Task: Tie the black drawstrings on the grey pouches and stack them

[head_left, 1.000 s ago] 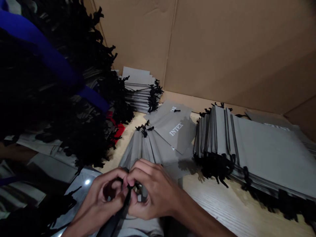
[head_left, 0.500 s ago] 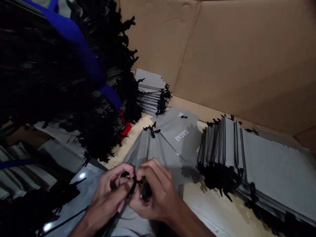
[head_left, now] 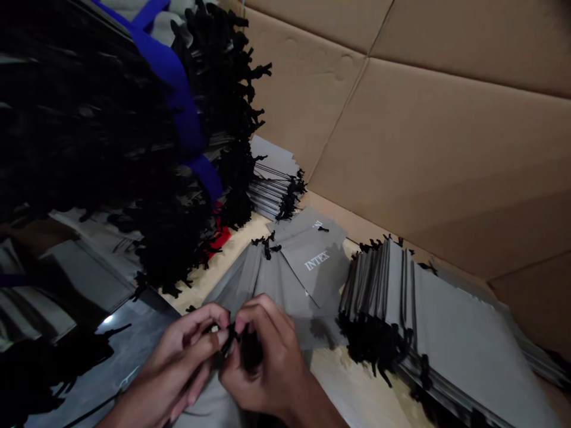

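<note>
Both hands meet at the bottom centre over grey fabric. My left hand (head_left: 185, 356) pinches a black cord (head_left: 231, 340) between thumb and forefinger. From the other side, my right hand (head_left: 267, 356) grips the same cord with its fingertips; part of the cord is hidden by the fingers. Below the hands lies a grey cloth bag (head_left: 207, 404), partly covered by them. Just beyond, more grey bags (head_left: 263, 273) with knotted black cord ends are spread out, one printed INTEX (head_left: 317, 260).
Folded grey bags (head_left: 459, 321) with black cord knots are stacked at the right. A smaller stack (head_left: 274, 187) stands farther back. Tall bundles with black cord ends (head_left: 165, 238) and a blue strap (head_left: 187, 119) fill the left. A cardboard wall (head_left: 423, 137) rises behind.
The view has tilted and shifted, so the bags at the right appear farther left and lower. Both hands stay on the cord, with the fingertips slightly closer together.
</note>
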Available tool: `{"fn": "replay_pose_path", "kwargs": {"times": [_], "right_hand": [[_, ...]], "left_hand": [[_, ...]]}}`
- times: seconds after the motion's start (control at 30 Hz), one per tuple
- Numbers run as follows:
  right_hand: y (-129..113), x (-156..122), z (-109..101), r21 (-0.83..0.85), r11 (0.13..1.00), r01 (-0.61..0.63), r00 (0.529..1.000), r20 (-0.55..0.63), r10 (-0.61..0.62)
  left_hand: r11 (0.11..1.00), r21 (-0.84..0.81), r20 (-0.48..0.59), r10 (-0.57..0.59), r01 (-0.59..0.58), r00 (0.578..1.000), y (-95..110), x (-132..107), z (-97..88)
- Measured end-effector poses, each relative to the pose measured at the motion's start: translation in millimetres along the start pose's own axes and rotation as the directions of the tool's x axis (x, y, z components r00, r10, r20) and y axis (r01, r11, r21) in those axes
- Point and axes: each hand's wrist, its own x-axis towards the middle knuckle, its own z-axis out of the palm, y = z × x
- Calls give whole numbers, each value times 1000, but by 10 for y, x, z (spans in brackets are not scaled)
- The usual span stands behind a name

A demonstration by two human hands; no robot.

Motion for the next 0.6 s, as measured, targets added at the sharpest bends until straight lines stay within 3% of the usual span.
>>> {"fn": "replay_pose_path", "kwargs": {"times": [0.07,0.2,0.3,0.4,0.47,0.6], "right_hand": [[2,30,-55,-48,999,8,997,73,-4],[-26,96,-165,-121,990,78,969,244,-47],[-60,160,-271,-16,998,-68,918,391,69],[-71,268,-363,57,979,-198,882,446,152],[-62,368,-388,54,984,-173,856,501,123],[-4,556,-353,-37,997,-66,745,663,74]], "left_hand": [[994,79,74,66,-72,995,88,-44,-43],[937,172,18,305,-304,952,119,-80,-108],[901,270,36,343,-339,939,67,-32,-182],[848,383,45,380,-367,924,75,-4,-252],[749,482,62,489,-455,870,119,-11,-291],[495,618,199,654,-611,730,233,-35,-369]]}}
